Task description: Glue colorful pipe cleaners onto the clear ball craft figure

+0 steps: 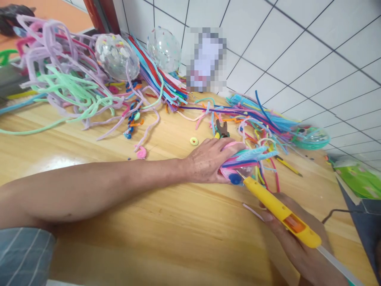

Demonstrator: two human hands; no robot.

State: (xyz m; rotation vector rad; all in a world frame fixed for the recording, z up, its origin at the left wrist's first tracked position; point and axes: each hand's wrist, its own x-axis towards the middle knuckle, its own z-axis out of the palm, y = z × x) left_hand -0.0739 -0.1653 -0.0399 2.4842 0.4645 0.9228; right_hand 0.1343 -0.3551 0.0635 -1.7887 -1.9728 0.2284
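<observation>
My left hand (205, 161) is closed around a pipe-cleaner craft piece (245, 157) of pink, light-blue and purple strands, with a clear rounded part partly visible below them. A dark blue round piece (235, 178) sits at its near side. In my right hand (303, 242) is a yellow hot glue gun (264, 198) with an orange switch and a glue stick coming out of its rear. The gun's metal nozzle points at the craft piece, close to the blue round piece; I cannot tell whether it touches. A thin pale pink strip (253, 211) lies beside my right fingers.
Loose lilac and green pipe cleaners (68, 87) pile up at the left. Clear confetti balls (117, 57), a strand bundle (160, 79) and a pixelated phone (206, 59) line the tiled wall. Pliers (222, 129) and a yellow pencil-like tool (288, 166) lie beyond my hands.
</observation>
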